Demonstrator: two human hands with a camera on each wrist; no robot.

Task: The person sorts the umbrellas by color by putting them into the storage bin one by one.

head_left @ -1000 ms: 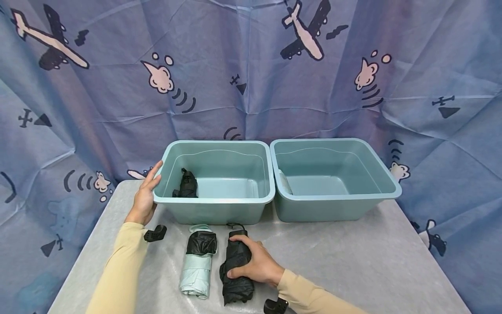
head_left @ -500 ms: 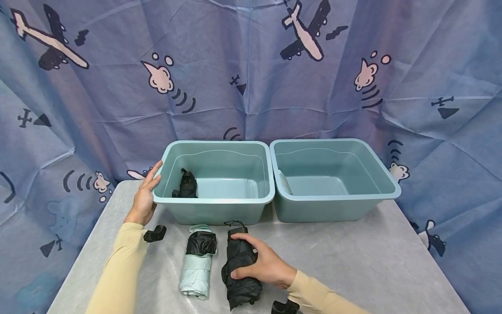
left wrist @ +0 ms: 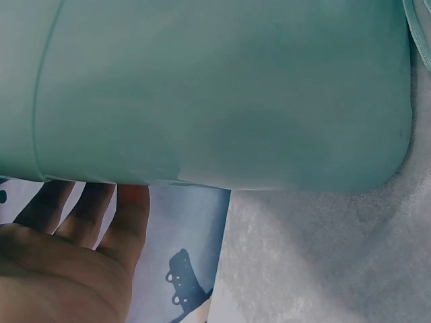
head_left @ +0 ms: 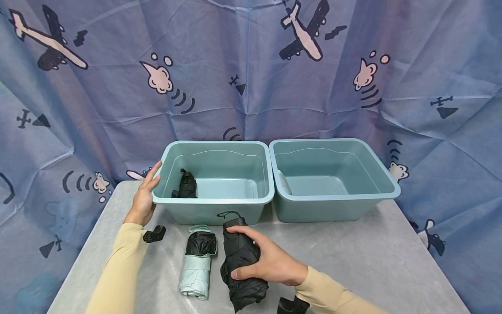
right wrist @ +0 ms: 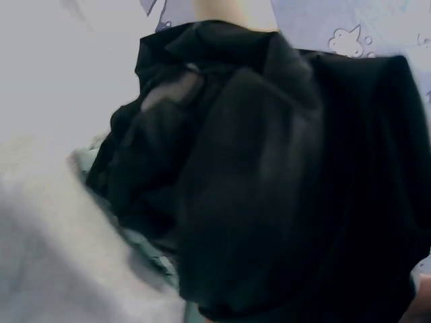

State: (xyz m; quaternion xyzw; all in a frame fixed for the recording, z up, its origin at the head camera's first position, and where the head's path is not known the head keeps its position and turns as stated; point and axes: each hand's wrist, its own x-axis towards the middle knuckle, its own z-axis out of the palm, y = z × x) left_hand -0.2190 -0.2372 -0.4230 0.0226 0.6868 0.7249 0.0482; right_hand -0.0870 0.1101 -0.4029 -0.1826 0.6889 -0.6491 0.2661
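Table (head_left: pixel 353 257): grey cloth top, bare to the right of the umbrellas; patterned curtain hung behind.
Left bin (head_left: pixel 213 203): stood mid-table, rim touching the right bin (head_left: pixel 333 200); a small black bundle (head_left: pixel 185 185) lay inside at its left wall.
Black umbrella (head_left: pixel 241 261): folded, just in front of the left bin; long axis ran front to back, strap end toward the bin, looked tipped up slightly at that end.
Mint umbrella (head_left: pixel 197 261): folded, lay parallel just to its left, apart from either hand.
Right hand (head_left: pixel 270 261): came from the right, fingers and thumb wrapped round the black umbrella's middle; the nearer hand to it.
Left hand (head_left: pixel 144 196): fingers straight, flat against the left bin's outer left corner.
Room: open bin mouths lay directly beyond the umbrella.
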